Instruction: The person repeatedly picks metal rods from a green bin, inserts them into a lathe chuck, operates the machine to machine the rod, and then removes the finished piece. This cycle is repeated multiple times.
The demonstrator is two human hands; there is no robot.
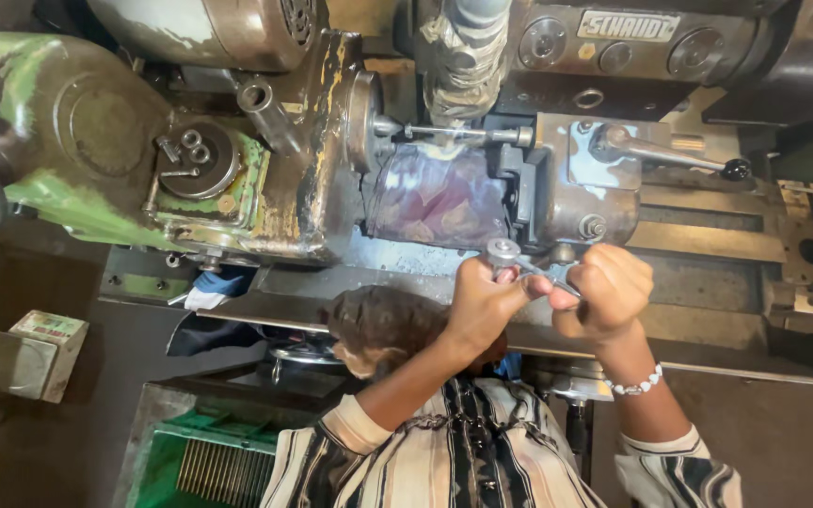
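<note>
**Two hands on a small metal tool at the grinder**

Though both fists hide most of it, the metal tool [529, 266] lies roughly level, round head left, below the tailstock [576, 188]. Left hand [482, 299] and right hand [604, 292] have their fingers closed around it.

Both my arms reach up toward twelve o'clock in striped sleeves. My left hand [482, 301] is curled, fingers [505, 275] pinched at the tips. At three o'clock of it, my right hand [604, 292] is a tight fist, a beaded band at its wrist.
</note>
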